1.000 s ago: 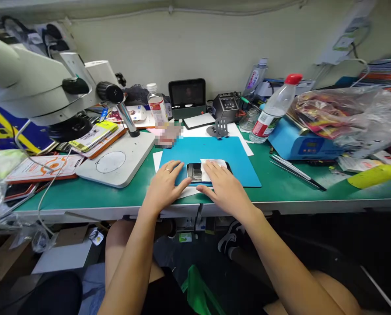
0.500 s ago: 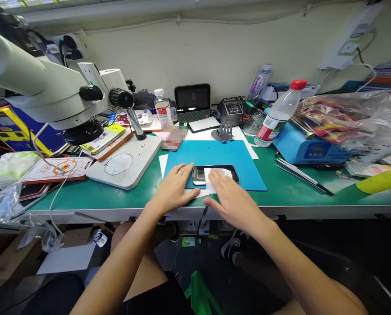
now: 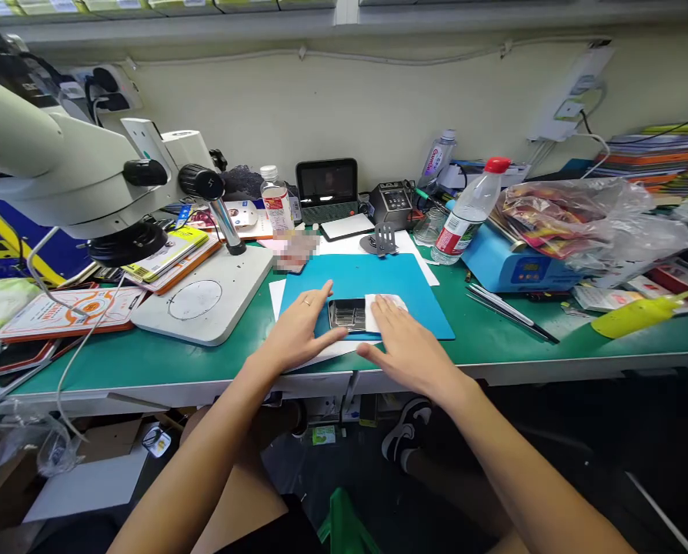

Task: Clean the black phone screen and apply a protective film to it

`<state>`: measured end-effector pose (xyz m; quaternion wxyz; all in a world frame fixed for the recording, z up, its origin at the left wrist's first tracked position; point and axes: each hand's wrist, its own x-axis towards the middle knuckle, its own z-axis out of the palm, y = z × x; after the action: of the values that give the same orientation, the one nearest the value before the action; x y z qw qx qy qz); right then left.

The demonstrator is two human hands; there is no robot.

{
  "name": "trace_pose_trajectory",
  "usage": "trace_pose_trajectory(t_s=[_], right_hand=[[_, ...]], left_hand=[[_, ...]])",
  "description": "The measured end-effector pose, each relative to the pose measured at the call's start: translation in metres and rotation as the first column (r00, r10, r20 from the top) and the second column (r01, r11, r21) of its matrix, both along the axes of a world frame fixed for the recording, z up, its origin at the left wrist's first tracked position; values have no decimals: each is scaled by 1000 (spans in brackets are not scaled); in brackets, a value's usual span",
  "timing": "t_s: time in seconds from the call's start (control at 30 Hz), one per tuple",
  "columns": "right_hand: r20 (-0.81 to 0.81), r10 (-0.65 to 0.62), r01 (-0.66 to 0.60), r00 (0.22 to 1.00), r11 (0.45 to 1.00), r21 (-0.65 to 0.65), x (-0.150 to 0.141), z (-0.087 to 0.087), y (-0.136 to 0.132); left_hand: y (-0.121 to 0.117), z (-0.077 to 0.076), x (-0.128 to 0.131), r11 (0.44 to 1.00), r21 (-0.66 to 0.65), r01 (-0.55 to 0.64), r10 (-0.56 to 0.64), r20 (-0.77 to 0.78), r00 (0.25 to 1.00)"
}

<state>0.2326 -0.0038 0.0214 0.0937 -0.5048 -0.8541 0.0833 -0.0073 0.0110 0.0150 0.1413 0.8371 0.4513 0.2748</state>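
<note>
A phone-shaped device (image 3: 348, 315) with a dark, shiny face lies flat on the blue mat (image 3: 372, 269). A white tissue (image 3: 370, 314) covers its right part. My right hand (image 3: 410, 346) lies palm down with fingers stretched flat on the tissue, thumb apart. The fingers hide some of the tissue, and the device's right end is not visible. My left hand (image 3: 295, 331) is at the device's left end, fingers extended and thumb spread, holding nothing. Whether its fingertips touch the device I cannot tell.
A microscope (image 3: 61, 169) with a pale base (image 3: 234, 296) stands left. At right are a red-capped bottle (image 3: 471, 211), tweezers (image 3: 511, 312), a blue machine (image 3: 511, 265) and a yellow tube (image 3: 638, 317). A small screen (image 3: 326, 181) stands behind the mat.
My right hand and the tissue have slid rightward over the device, baring more of its left part. The device's right end, visible before, is now covered. The camera view has shifted slightly.
</note>
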Motion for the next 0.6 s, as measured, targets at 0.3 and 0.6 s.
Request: trace_pose_trajectory(t_s=[0.3,0.6], right_hand=[[-63,154,-153,986,988,26,-29,-4,-7],[-70,38,-41,997,998,-45,-36,4,17]], left_hand=[[-3,-5,-4,994,70,-89,89,5,996],[2,-7,3,988,55,-146,144,29,989]])
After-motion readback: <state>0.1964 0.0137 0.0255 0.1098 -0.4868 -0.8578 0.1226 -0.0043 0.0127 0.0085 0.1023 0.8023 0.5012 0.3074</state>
